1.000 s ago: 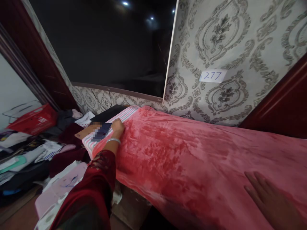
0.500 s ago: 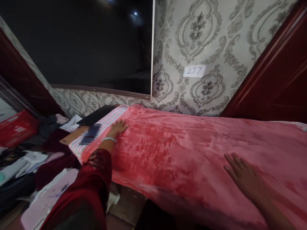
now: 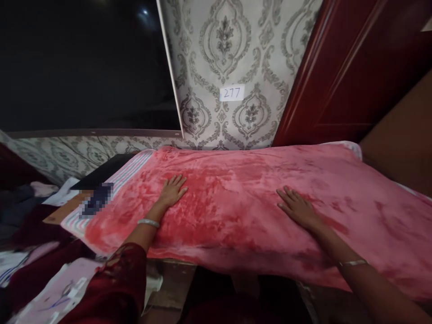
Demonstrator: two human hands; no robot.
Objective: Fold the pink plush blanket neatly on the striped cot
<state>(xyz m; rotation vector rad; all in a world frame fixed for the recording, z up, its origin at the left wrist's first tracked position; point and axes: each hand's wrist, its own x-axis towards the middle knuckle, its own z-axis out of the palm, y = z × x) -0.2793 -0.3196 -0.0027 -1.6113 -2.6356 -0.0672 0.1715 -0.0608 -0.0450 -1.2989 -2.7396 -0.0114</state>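
Observation:
A plush red-pink blanket (image 3: 229,211) is spread over a long low surface, its left end edged with a striped border (image 3: 135,164). My left hand (image 3: 172,191) lies flat on the left half of the blanket, fingers spread, a bracelet at the wrist. Further right, my right hand (image 3: 299,207) rests palm down on the same blanket with its fingers apart and holds nothing. Another bracelet circles that wrist. The blanket's front edge hangs over the side nearest me.
A large dark television (image 3: 84,67) is above the left end. Against the patterned wallpaper is a paper marked 277 (image 3: 232,93). A dark red wooden door or panel (image 3: 324,81) stands behind on the right. Clothes (image 3: 37,243) and a pink case (image 3: 59,292) lie at left.
The view has turned to the right, bringing the blanket's far right corner into sight. My hands are closer together on the blanket, both still flat.

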